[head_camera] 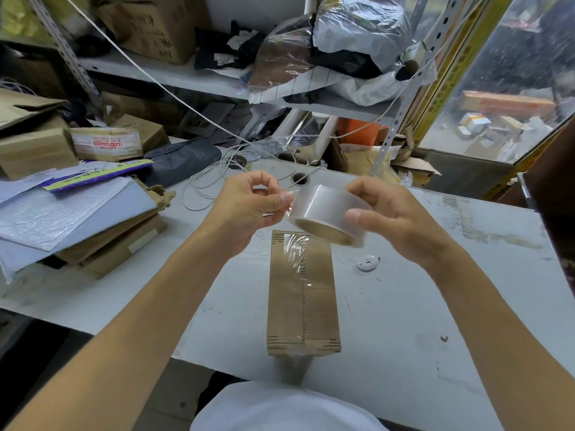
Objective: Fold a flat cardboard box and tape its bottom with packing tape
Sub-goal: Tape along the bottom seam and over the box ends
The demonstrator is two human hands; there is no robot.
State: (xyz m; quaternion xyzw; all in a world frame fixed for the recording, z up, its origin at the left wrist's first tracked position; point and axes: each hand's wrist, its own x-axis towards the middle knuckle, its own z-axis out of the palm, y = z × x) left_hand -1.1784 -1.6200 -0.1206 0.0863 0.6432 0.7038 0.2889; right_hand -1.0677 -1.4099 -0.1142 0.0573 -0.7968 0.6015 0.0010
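The box (303, 293) looks light and stiff; left hand (249, 202) pinches the sticky tape end, right hand (395, 216) grips the roll (326, 214)

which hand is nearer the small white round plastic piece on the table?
Right. The right hand, holding the clear packing tape roll, is raised just above and beside the small white round plastic piece. The left hand, pinching the tape's end, is farther off to its left.

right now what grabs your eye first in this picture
Two hands raised mid-frame over the grey table: the right hand grips a roll of clear packing tape, the left hand pinches its free end. Below them lies a cardboard box, clear tape already along its seam.
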